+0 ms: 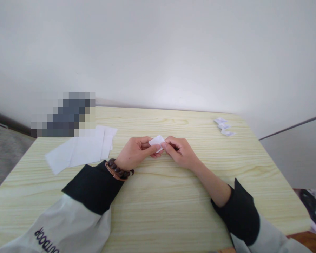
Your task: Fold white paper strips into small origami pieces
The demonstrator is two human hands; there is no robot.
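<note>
The left hand (133,153) and the right hand (181,151) meet over the desk (163,211), with one small folded paper (156,141) between them. The left hand pinches it, thumb laid across the near face and fingers curled behind; the right hand grips its right-hand corner between thumb and bent fingers. Both grips are narrow, closed on the paper.

The step in hand looks like folding or pressing a crease. The next move seems to call for a steady left hold while the right fingertips work that corner, with light pressure so the layers don't slip.

The paper is white, plain and compact, with an angular outline and a pointed left corner; how many layers it has, I cannot tell. Left of the hands, near the left wrist, flat paper sheets (85,151) lie overlapping. Well to the right of the hands and farther off, small folded pieces (223,126) sit in a close row.
</note>
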